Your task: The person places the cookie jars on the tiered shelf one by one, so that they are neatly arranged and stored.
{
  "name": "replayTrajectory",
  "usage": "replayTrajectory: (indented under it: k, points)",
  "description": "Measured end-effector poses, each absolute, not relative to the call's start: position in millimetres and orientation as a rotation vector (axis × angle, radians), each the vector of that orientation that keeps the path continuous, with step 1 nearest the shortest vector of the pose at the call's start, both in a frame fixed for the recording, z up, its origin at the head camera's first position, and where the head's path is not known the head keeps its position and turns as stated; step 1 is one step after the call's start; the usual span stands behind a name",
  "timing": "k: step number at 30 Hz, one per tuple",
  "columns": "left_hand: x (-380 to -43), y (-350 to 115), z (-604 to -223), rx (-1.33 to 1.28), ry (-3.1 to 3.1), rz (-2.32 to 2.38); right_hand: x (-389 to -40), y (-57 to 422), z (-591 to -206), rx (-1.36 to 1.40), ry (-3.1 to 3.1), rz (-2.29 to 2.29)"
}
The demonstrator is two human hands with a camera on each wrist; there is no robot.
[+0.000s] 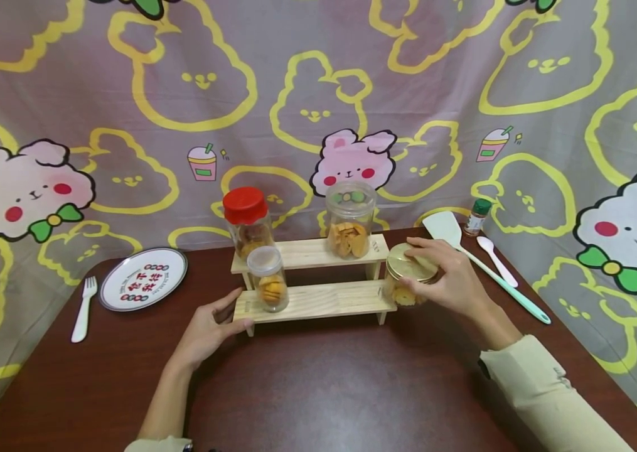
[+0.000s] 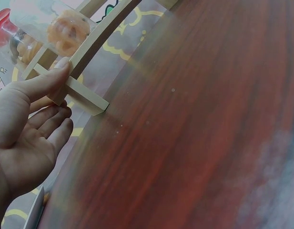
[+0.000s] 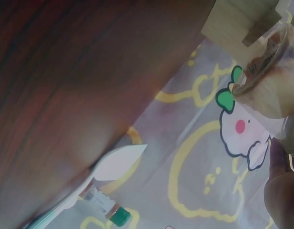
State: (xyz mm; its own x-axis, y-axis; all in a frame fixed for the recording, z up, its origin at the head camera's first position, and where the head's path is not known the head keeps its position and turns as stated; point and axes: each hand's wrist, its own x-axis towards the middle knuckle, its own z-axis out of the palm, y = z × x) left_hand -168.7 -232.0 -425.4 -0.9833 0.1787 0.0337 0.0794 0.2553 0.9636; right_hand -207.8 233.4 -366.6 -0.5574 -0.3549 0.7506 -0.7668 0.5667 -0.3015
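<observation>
A two-tier wooden shelf (image 1: pixel 324 300) stands mid-table. At its lower left end, my left hand (image 1: pixel 205 333) grips the board, the thumb on its front edge; the left wrist view shows this hand (image 2: pixel 30 124) beside the shelf's leg (image 2: pixel 87 98). My right hand (image 1: pixel 445 273) holds a clear jar (image 1: pixel 403 294) by its gold lid (image 1: pixel 411 262), at the lower step's right end. In the right wrist view the jar (image 3: pixel 273 88) is partly cut off. A small clear-lidded jar (image 1: pixel 270 289) of yellow-orange snacks sits on the lower step's left.
The upper step bears a red-lidded jar (image 1: pixel 247 216) and a larger clear jar (image 1: pixel 350 220) of cookies. A plate (image 1: pixel 143 279) and white fork (image 1: pixel 84 311) lie left. Right are a spatula (image 1: pixel 493 276), a spoon (image 1: pixel 497 262) and a green-capped bottle (image 1: pixel 476 218). A patterned cloth (image 1: pixel 295 37) hangs behind.
</observation>
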Motion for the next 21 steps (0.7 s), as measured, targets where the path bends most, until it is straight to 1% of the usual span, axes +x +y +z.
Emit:
replayTrajectory:
  k: [21]
  points:
    - [-169.1, -232.0, -424.5, 0.258, 2.421, 1.855, -207.5, 224.3, -370.6, 0.975, -2.173, 0.866]
